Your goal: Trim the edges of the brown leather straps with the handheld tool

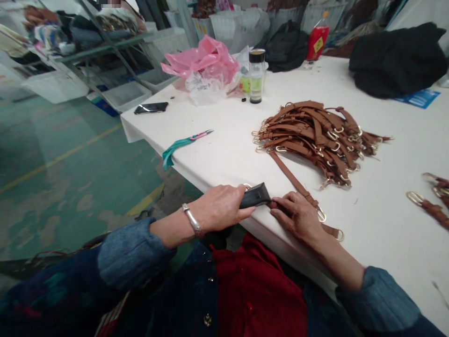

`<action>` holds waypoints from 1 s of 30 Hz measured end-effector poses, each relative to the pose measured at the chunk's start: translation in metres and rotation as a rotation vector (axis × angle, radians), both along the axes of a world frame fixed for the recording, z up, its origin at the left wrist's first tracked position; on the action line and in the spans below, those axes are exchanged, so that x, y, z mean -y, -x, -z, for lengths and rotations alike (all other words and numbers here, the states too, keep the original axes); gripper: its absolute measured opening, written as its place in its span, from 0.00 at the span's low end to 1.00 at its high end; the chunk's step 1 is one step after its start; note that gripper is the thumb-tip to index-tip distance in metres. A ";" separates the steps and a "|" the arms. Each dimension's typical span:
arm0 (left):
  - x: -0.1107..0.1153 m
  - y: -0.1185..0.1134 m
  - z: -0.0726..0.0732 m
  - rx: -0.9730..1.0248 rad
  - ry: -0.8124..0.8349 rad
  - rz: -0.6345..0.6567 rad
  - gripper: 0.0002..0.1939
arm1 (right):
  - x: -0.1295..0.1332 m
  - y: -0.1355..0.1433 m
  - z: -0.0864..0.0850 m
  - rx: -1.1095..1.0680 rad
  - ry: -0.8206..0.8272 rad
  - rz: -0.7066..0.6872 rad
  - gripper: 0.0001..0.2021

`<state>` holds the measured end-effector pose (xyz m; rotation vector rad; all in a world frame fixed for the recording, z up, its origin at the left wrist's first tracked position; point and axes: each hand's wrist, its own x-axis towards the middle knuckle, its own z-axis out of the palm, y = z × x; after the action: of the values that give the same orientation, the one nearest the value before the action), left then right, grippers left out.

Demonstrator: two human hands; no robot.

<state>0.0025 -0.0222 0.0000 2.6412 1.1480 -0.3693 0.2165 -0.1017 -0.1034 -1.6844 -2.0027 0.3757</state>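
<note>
My left hand (pixel 224 206) is wrapped round a black, flat-sided handheld object (pixel 256 195) whose kind I cannot make out. A bit of gold-coloured metal ring (pixel 247 186) shows beside its fingers. Close against the black object's end, my right hand (pixel 296 215) has its thumb and fingers pinched together over the table edge; what they hold is mostly hidden. A brown strap (pixel 289 174) with gold-coloured hardware runs from the pile down past the right hand. That pile of brown straps (pixel 315 131) with metal clips lies just beyond, on the white table (pixel 224 154).
Pink-handled thread snips (pixel 201 135) with a teal cloth strip lie left, near a phone (pixel 151 108). Behind stand a glass bottle (pixel 257 79), a pink plastic bag (pixel 206 58), a red bottle (pixel 318 40) and black cloth (pixel 396 61). More straps (pixel 435 210) lie at far right.
</note>
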 end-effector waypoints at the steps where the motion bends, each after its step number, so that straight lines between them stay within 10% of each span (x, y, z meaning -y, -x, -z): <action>1: 0.000 0.005 -0.001 -0.018 0.003 -0.016 0.24 | 0.000 0.001 0.000 0.009 -0.002 0.006 0.14; 13: 0.002 -0.013 0.012 0.037 -0.046 -0.061 0.25 | -0.004 0.000 0.002 0.011 0.011 -0.004 0.12; 23: -0.031 0.041 0.006 0.034 -0.037 -0.253 0.26 | -0.002 0.002 0.000 -0.028 -0.008 0.011 0.13; 30: -0.029 0.038 0.005 0.048 0.139 -0.186 0.23 | 0.003 -0.006 -0.003 0.038 -0.048 -0.003 0.12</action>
<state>-0.0354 0.0068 -0.0047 2.3879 1.2907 -0.3355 0.2222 -0.1049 -0.1007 -1.6716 -2.0247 0.2970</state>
